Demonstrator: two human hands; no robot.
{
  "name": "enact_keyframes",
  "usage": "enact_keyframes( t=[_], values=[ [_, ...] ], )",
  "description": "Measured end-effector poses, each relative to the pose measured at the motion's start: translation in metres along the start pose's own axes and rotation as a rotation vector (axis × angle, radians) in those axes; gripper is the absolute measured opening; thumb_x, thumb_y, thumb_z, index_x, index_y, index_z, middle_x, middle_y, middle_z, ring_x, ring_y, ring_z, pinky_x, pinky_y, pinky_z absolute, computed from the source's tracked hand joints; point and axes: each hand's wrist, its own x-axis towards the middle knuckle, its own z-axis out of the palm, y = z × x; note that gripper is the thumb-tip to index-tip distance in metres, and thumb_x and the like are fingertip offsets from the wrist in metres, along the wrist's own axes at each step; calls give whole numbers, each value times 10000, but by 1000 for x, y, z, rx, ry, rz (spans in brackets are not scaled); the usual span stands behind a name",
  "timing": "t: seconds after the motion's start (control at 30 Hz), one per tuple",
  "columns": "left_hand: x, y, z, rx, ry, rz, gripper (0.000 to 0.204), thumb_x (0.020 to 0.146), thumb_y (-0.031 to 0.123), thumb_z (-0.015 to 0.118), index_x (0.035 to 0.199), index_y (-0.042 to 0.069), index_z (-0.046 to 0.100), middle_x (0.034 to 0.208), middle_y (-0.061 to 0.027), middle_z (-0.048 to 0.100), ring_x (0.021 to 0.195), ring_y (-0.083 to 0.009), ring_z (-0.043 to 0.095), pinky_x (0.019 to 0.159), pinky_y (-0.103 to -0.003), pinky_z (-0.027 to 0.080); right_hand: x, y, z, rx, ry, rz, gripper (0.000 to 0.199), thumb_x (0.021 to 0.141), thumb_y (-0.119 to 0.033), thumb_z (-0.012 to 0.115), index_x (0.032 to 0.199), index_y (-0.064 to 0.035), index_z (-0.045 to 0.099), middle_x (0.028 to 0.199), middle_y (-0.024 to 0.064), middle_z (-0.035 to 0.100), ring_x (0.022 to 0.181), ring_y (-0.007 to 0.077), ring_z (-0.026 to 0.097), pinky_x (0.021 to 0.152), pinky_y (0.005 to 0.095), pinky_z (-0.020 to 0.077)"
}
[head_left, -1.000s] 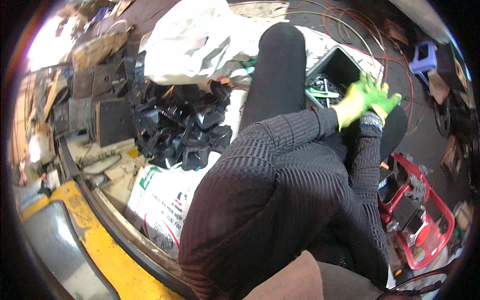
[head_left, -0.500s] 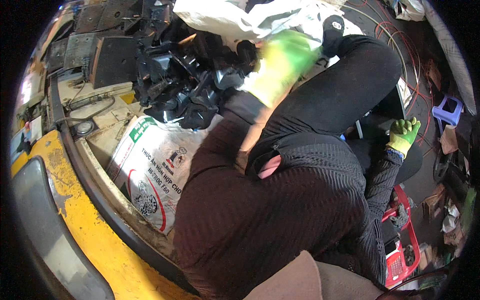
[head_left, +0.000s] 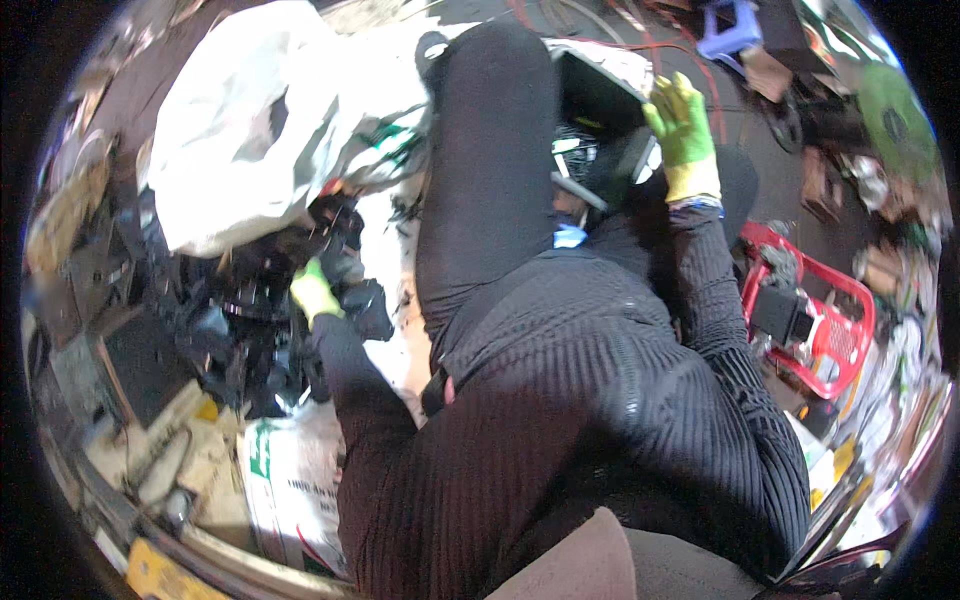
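My left hand [head_left: 317, 292], in a yellow-green work glove, reaches into a heap of glossy black plastic parts [head_left: 230, 325]. Its fingers are partly hidden among the pieces, so whether it grips one does not show. A dark part [head_left: 366, 308] sits right beside the wrist. On the other side, my right hand [head_left: 686, 140] wears a matching glove and holds nothing. Its fingers are stretched out near the rim of a black bin [head_left: 600, 95], which stands beyond my bent leg with some pale and dark pieces inside.
A large white sack [head_left: 250, 130] rises behind the heap. Nearer lies a printed white bag [head_left: 290, 490]. At right stand a red plastic basket [head_left: 855, 320] holding dark items and a purple stool [head_left: 728, 30]. Red cables [head_left: 715, 95] run over the floor.
My view has swung to the left, shifting the scene. My left hand, blurred above my leg before, is now down in the black parts. The right hand's fingers, curled before, are now straighter.
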Motion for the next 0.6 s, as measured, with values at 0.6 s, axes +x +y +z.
enact_keyframes(
  t=[0.6],
  values=[
    [-289,314,84,176,-532,1308,252,864,24,675,1115,12,698,1165,-171,643,1056,-243,626,914,-336,507,-121,-98,62,-64,-746,-325,1072,696,-112,838,1565,-109,210,1627,161,154,1509,210,79,1201,354,96]
  ],
)
